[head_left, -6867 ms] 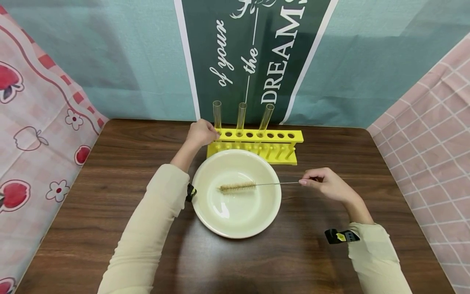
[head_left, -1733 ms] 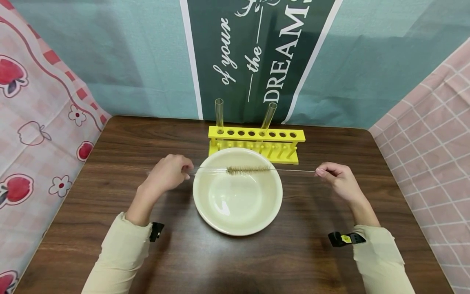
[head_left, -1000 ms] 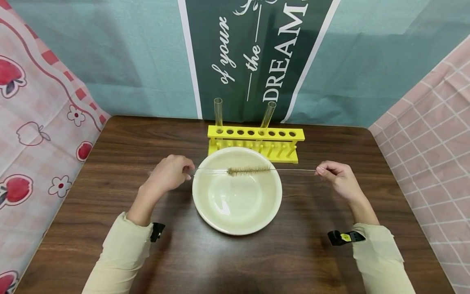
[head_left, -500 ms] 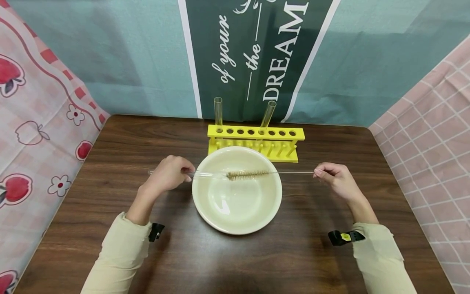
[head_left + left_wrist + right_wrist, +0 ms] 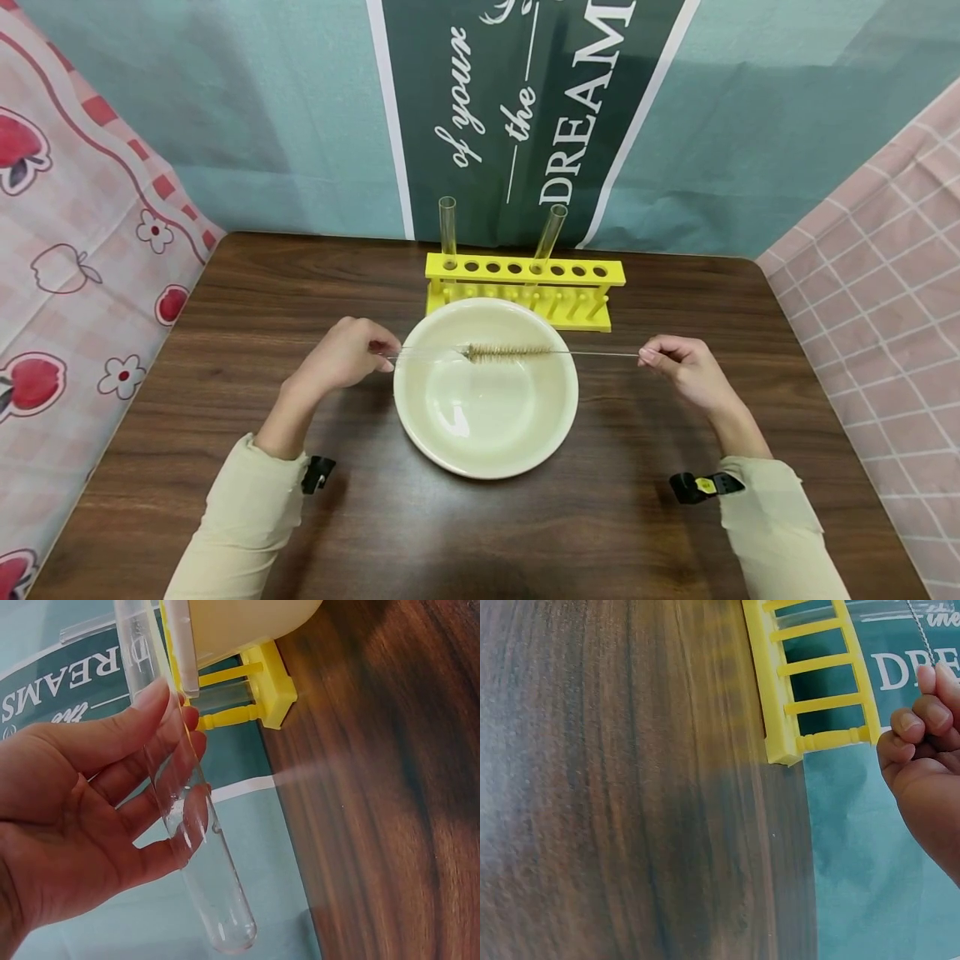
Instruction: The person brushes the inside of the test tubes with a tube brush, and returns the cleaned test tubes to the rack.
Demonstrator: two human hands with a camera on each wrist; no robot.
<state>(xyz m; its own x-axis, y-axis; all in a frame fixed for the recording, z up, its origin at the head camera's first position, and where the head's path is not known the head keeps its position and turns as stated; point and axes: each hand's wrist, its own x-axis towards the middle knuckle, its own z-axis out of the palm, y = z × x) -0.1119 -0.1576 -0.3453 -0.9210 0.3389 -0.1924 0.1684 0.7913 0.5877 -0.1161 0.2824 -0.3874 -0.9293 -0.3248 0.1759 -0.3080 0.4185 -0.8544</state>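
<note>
While the left hand [image 5: 345, 353] grips a tube [image 5: 217, 900], the right hand [image 5: 686, 368] pinches a brush [image 5: 513, 353].

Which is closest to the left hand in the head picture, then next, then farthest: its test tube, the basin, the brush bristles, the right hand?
From the left hand:
1. Held test tube: in the hand itself.
2. Cream basin: left rim just right of the hand.
3. Brush bristles: over the basin, farther right.
4. Right hand: past the basin, farthest right.
</note>
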